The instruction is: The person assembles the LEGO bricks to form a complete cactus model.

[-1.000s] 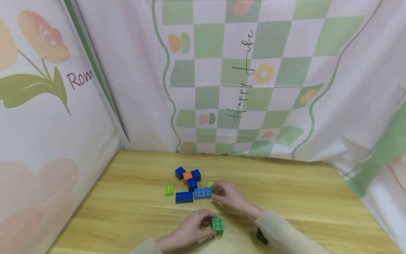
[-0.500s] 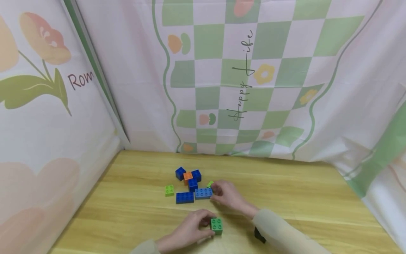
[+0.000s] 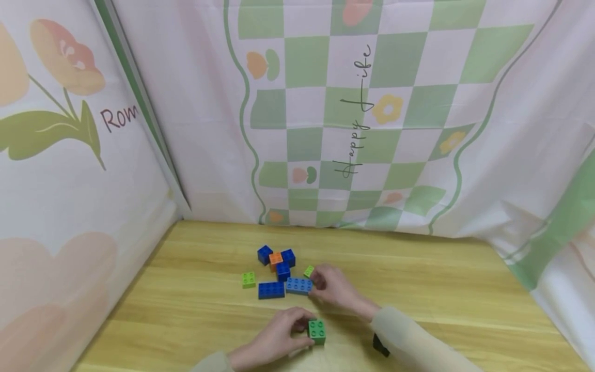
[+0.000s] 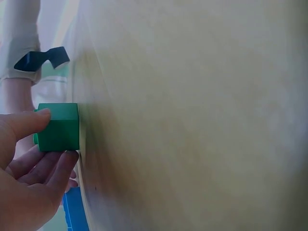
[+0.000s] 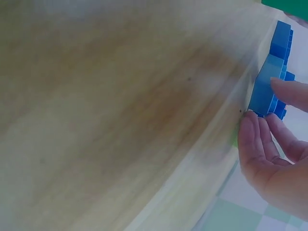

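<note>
– Doing what, at this step?
– Taking hold with both hands, seemingly. Pinching a green two-by-two brick [image 3: 317, 332] between thumb and fingers of the left hand [image 3: 283, 330], nearest the body; gripping the right end of a light blue two-by-four brick [image 3: 299, 285] with the right hand [image 3: 334, 285], farther back, just beside a dark blue two-by-four brick [image 3: 271, 290].
– And calling for what next?
– Probably for an even pinch on the long one, without nudging the lime brick [image 3: 309, 271] by the fingertips.
– Made of what?
– Of smooth moulded plastic, apparently: flat-walled, round-studded. Nearly cubic in green, long and low in light blue. All over a yellowish, wood-grained tabletop [image 3: 418, 289]; hard to tell whether touching it, in the green one's case.
</note>
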`<state>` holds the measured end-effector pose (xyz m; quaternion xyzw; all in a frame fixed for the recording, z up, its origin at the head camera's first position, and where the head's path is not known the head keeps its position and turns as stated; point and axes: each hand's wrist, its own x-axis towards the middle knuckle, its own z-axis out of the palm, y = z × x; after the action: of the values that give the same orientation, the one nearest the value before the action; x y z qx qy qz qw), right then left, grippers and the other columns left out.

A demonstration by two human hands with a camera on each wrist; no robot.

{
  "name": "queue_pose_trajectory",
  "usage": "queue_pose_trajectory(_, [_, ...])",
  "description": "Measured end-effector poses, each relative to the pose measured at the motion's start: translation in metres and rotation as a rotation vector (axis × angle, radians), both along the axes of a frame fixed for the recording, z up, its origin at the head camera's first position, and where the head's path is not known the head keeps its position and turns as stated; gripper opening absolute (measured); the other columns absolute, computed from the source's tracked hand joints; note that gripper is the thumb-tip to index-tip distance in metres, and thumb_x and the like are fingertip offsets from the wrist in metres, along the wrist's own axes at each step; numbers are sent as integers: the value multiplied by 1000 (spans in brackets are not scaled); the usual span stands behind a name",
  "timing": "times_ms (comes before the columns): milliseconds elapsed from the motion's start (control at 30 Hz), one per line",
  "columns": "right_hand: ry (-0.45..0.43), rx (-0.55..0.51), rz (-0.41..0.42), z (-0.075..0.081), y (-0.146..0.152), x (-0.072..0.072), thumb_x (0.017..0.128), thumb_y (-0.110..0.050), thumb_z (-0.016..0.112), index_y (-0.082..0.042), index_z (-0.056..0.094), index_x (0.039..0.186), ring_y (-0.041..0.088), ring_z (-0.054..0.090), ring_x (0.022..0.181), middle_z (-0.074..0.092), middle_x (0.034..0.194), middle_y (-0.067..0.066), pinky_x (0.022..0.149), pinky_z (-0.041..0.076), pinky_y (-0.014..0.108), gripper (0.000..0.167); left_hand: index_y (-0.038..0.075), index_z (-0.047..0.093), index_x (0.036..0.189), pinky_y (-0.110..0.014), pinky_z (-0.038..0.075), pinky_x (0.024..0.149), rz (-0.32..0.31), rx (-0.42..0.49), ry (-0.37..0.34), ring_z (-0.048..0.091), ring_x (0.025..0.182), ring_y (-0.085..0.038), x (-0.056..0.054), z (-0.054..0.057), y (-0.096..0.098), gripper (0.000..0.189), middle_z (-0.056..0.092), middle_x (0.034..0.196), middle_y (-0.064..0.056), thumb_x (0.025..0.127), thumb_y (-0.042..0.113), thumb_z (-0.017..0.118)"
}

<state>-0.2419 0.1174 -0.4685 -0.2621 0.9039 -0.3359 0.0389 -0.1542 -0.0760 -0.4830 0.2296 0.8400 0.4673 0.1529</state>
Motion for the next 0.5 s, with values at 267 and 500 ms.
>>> queue_pose_trajectory(267, [8, 21, 5, 2, -2, 3, 78, -14, 81, -2, 65, 105, 16, 64, 85, 69, 96, 9, 71, 56, 21, 33, 15, 64, 122, -14, 54, 87, -3, 11, -11, 64, 101, 1, 0, -1, 0, 39, 68, 116, 5, 86, 22, 77])
queue_pose_trajectory(500, [30, 44, -6, 1, -6, 2, 78, -13, 81, -1, 67, 107, 14, 62, 84, 69, 96, 8, 70, 55, 21, 35, 15, 64, 122, -14, 54, 87, -10, 16, -6, 64, 102, 1, -1, -1, 0, 39, 69, 117, 5, 86, 22, 76])
